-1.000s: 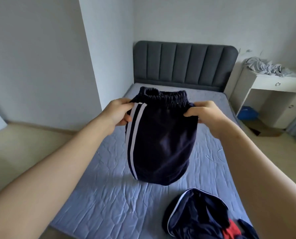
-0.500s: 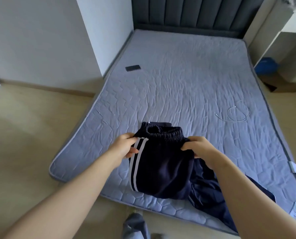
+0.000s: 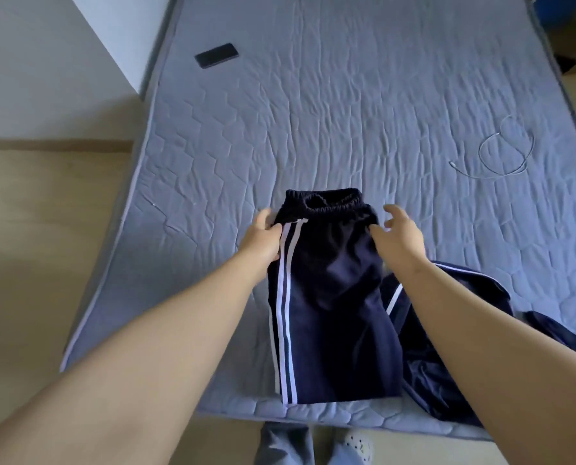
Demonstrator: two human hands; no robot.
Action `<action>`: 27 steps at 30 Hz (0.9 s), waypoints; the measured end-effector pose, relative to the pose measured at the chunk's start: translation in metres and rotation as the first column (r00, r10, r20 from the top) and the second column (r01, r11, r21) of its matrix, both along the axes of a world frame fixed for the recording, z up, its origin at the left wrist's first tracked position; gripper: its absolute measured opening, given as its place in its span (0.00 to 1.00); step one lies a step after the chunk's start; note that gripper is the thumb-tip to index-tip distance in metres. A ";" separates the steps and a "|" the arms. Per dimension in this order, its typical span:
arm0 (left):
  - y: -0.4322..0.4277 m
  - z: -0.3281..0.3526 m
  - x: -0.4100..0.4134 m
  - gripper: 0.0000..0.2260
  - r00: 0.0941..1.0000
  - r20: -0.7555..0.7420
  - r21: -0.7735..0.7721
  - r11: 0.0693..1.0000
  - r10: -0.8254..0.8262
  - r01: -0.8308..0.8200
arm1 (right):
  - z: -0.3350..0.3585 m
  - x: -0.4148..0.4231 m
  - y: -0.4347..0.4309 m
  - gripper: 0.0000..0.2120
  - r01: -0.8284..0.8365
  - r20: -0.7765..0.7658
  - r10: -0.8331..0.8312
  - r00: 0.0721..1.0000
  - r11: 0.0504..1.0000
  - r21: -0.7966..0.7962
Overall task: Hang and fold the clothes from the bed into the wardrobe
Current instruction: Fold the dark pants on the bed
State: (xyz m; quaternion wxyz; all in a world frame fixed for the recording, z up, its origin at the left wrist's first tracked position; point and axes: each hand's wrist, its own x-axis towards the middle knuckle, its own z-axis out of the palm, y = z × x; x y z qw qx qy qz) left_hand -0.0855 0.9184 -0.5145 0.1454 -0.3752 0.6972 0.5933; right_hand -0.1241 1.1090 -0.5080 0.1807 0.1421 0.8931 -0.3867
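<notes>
Left fingers (image 3: 265, 219) round folded navy, white-striped trousers (image 3: 333, 297); right fingers (image 3: 397, 213) apparently loose, apart.

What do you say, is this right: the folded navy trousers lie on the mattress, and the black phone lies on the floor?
One thing is wrong. The trousers do lie on the mattress, but the black phone lies on the mattress too, near its far left edge, as the head view shows.

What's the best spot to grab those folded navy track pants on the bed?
Take the track pants by both side edges just under the elastic waistband, reaching in from the near edge of the mattress. They lie flat, waistband farthest away, so gripping both corners should keep the fold. The left hand grips the striped edge.
</notes>
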 end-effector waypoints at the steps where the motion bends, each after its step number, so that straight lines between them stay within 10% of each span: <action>1: -0.002 -0.010 -0.002 0.23 0.998 0.026 -0.061 0.996 -0.058 0.060 | -0.010 0.002 -0.001 0.24 -0.023 0.027 0.023 0.999 1.000 0.005; 10: 0.046 -0.119 0.041 0.24 0.904 0.261 -0.151 0.911 -0.339 0.385 | -0.119 0.078 0.017 0.26 -0.332 0.358 0.296 0.885 0.942 0.041; 17: 0.081 -0.194 0.125 0.26 0.584 0.381 -0.220 0.543 -0.717 0.810 | -0.188 0.133 0.033 0.26 -0.542 0.452 0.501 0.738 0.839 -0.046; 21: 0.086 -0.238 0.174 0.34 0.277 0.530 -0.284 0.140 -0.802 0.949 | -0.230 0.159 0.046 0.35 -0.783 0.499 0.674 0.545 0.621 0.016; 27: 0.083 -0.270 0.203 0.50 0.180 0.585 -0.404 -0.092 -0.791 0.910 | -0.266 0.181 0.054 0.52 -0.968 0.607 0.754 0.250 0.192 0.161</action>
